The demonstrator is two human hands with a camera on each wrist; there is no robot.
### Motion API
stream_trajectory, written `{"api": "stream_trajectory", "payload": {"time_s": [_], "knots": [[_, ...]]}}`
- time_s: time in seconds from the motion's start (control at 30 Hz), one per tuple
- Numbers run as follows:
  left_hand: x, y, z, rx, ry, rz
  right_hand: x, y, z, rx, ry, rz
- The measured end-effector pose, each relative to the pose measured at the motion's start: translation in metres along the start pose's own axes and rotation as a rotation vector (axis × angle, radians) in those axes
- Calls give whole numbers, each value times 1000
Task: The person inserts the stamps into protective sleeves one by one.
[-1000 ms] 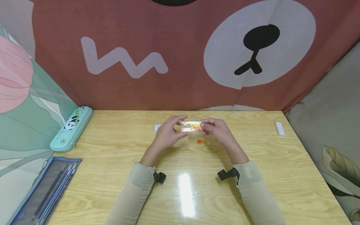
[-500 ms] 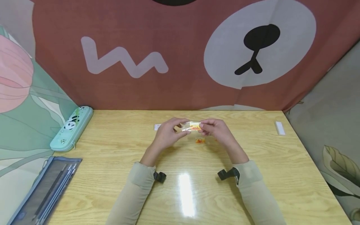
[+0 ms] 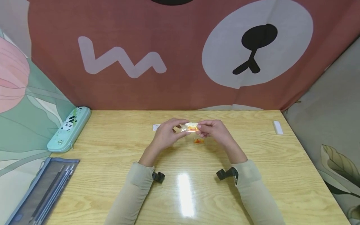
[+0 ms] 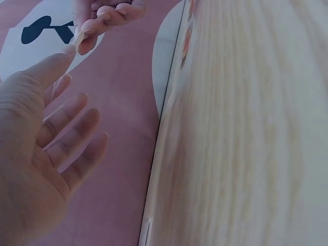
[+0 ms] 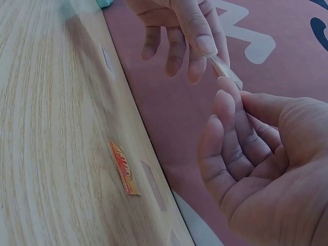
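Above the far middle of the table, both hands hold a small clear plastic packet (image 3: 192, 127) with yellow and orange print. My right hand (image 3: 215, 131) pinches its right end between thumb and forefinger, the other fingers curled below. At the left end, my left hand (image 3: 166, 132) holds it with thumb and forefinger, its remaining fingers spread in the left wrist view. Edge-on, the packet (image 5: 226, 72) shows as a thin strip in the right wrist view. A flat orange printed piece (image 3: 199, 141) lies on the table below the hands; it also shows orange lettering (image 5: 124, 169) from the right wrist.
A small white item (image 3: 156, 127) lies partly behind the left hand. A white block (image 3: 278, 127) sits at the far right. On the left are a mint panda pencil case (image 3: 69, 128) and a blue mesh pouch (image 3: 45, 190) with pencils. A printed curtain (image 3: 180, 90) hangs behind the table (image 3: 112, 175).
The packet has tilted a little, so its glare has faded and the print shows more clearly. The right hand has shifted slightly left. The whole head view has also shifted a little.
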State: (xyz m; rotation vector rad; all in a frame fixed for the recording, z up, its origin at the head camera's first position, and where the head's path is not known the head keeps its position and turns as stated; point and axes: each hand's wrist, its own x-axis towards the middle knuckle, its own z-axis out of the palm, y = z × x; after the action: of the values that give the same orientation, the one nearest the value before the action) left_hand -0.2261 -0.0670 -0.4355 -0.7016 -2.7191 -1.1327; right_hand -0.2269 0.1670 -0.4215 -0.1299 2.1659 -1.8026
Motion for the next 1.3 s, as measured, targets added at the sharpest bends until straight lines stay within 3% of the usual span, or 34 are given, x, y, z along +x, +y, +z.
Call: {"api": "stream_trajectory", "payload": {"time_s": [0.5,1.3], "knots": [[-1,1,1,8,23,23,-1,-1,-1,-61,32,-9],[-2,1,-1,17,33,54,-1,-3,3,-48,-10,-2]]}}
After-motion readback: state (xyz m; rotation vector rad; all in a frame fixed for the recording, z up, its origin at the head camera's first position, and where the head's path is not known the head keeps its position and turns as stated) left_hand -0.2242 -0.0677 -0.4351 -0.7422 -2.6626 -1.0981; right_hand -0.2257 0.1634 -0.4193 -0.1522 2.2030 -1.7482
